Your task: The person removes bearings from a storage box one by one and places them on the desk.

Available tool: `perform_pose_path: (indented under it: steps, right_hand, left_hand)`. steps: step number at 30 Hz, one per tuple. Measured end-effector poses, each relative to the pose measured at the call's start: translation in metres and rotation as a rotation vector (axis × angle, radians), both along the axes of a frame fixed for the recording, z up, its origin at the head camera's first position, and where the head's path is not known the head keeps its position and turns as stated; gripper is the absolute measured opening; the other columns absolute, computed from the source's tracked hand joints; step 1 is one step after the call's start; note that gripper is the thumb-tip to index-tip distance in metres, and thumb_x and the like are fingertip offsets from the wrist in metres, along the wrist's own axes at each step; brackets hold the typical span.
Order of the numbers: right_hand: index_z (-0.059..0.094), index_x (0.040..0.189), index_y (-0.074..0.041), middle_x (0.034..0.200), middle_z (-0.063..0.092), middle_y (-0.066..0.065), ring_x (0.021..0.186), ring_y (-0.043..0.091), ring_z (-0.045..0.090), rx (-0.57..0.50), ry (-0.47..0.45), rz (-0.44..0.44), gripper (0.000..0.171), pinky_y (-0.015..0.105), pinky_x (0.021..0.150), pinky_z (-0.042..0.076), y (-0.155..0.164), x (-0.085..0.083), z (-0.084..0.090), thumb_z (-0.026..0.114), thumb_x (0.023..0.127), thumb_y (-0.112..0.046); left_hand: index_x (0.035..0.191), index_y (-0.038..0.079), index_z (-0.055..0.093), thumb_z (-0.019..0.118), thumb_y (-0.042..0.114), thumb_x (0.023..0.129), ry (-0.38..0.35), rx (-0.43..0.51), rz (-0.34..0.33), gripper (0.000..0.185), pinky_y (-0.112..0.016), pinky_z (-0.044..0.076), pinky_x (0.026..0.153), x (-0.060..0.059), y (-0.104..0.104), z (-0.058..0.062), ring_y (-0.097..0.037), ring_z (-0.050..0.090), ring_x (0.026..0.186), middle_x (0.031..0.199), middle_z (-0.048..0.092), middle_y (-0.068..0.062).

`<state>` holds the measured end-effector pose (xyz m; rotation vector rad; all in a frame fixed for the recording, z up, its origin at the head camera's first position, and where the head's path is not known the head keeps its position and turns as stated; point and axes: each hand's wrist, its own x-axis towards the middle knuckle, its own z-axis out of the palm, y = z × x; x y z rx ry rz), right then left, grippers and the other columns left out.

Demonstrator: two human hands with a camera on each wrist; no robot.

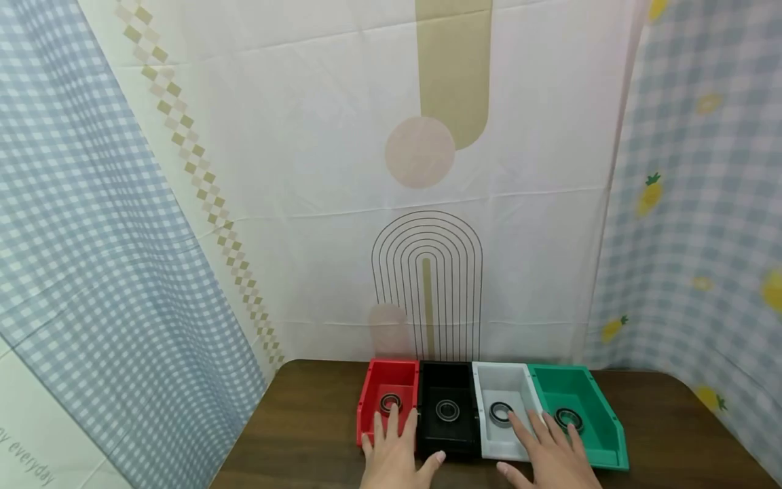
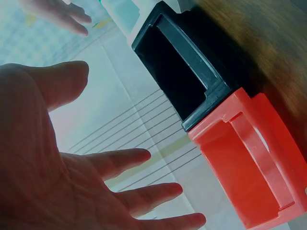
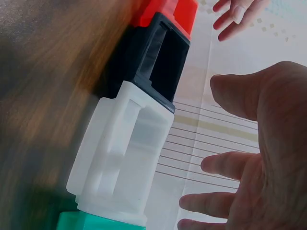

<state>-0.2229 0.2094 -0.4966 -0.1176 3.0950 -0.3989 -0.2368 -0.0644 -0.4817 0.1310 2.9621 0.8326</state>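
Note:
Four bins would be several: a red bin (image 1: pixel 364 414), a black bin (image 1: pixel 447 441), a white bin (image 1: pixel 504 445) and a green bin (image 1: pixel 611 435) stand side by side. Each holds a ring-shaped bearing: one in red (image 1: pixel 391 403), one in black (image 1: pixel 448 410), one in white (image 1: pixel 500 413), one in green (image 1: pixel 569 420). My left hand (image 1: pixel 396 458), fingers spread, hovers before the red bin. My right hand (image 1: pixel 552 458) is spread in front of the white and green bins. Both wrist views show the hands holding nothing, apart from the bins.
The bins stand on a dark wooden table (image 1: pixel 305 421) near its back edge. Behind hangs a white patterned cloth (image 1: pixel 305 170). Checked curtains flank it, a blue one (image 1: pixel 122 204) on the left and a pineapple-print one (image 1: pixel 690 238) on the right.

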Motion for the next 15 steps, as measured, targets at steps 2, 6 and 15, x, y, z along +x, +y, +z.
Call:
perform_pose_path:
  steps: [2,6,15]
  right_hand:
    - [0.052,0.158,-0.014,0.159,0.049,0.032,0.147,0.063,0.040,0.003,0.006,0.001,0.095,0.085,0.115,0.022,0.000,0.000,0.000,0.064,0.090,-0.078]
    - [0.052,0.158,-0.014,0.159,0.049,0.032,0.147,0.063,0.040,0.006,0.008,0.004,0.095,0.085,0.115,0.022,0.001,0.002,0.000,0.065,0.090,-0.078]
    - [0.051,0.159,-0.014,0.161,0.048,0.032,0.148,0.064,0.037,-0.006,-0.022,0.012,0.096,0.086,0.116,0.020,0.002,0.003,-0.002,0.064,0.089,-0.080]
  left_hand:
    - [0.155,0.013,0.053,0.080,0.063,0.085,0.000,0.004,-0.004,0.090,-0.087,0.019,0.116,0.000,0.000,-0.001,-0.064,0.027,0.155,0.167,0.042,-0.026]
    - [0.155,0.010,0.053,0.080,0.060,0.087,0.048,0.016,-0.017,0.088,-0.087,0.021,0.116,-0.003,-0.002,-0.002,-0.063,0.029,0.154,0.164,0.043,-0.028]
    - [0.149,-0.010,0.051,0.072,0.044,0.099,0.263,0.017,-0.004,0.076,-0.082,0.030,0.113,-0.023,-0.015,-0.002,-0.063,0.036,0.148,0.155,0.047,-0.038]
